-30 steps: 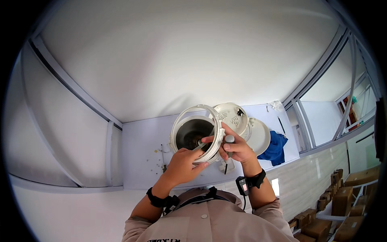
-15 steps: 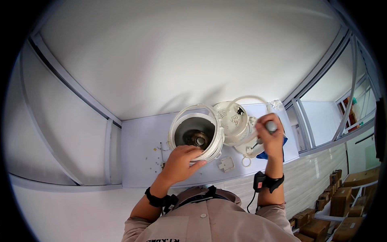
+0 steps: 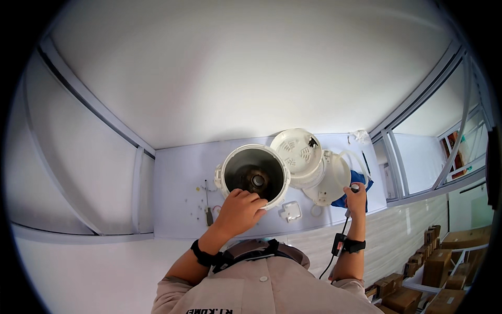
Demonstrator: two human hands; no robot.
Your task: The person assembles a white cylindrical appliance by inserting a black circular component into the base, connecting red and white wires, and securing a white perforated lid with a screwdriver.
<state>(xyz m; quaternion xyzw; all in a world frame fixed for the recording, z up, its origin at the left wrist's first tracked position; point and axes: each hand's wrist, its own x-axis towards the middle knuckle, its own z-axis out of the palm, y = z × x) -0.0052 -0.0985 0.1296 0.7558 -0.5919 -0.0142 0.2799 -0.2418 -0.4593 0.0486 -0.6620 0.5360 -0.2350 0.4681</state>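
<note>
A white rice cooker body (image 3: 285, 170) stands on the table, with a dark metal interior and a round centre piece (image 3: 257, 180) at its bottom. My left hand (image 3: 239, 213) grips its near rim, fingers curled over the edge. To the right, my right hand (image 3: 356, 201) is closed round a grey-handled screwdriver (image 3: 355, 187), whose thin shaft points down toward me. That hand is beside a blue item (image 3: 339, 202) and a round white plate-like part (image 3: 327, 186). A round white vented part (image 3: 295, 152) lies behind, next to the cooker body.
A screwdriver (image 3: 209, 215) lies left of the cooker body, near several small scattered parts (image 3: 192, 205). In front are a small square white part (image 3: 291, 211) and a white ring (image 3: 316, 211). A curved white strip (image 3: 362, 159) and crumpled clear plastic (image 3: 359, 136) are at right.
My right hand has moved down and right, off the white parts, with the screwdriver. A white hoop seen over the cooker body is gone from there. My left hand stays on the rim.
</note>
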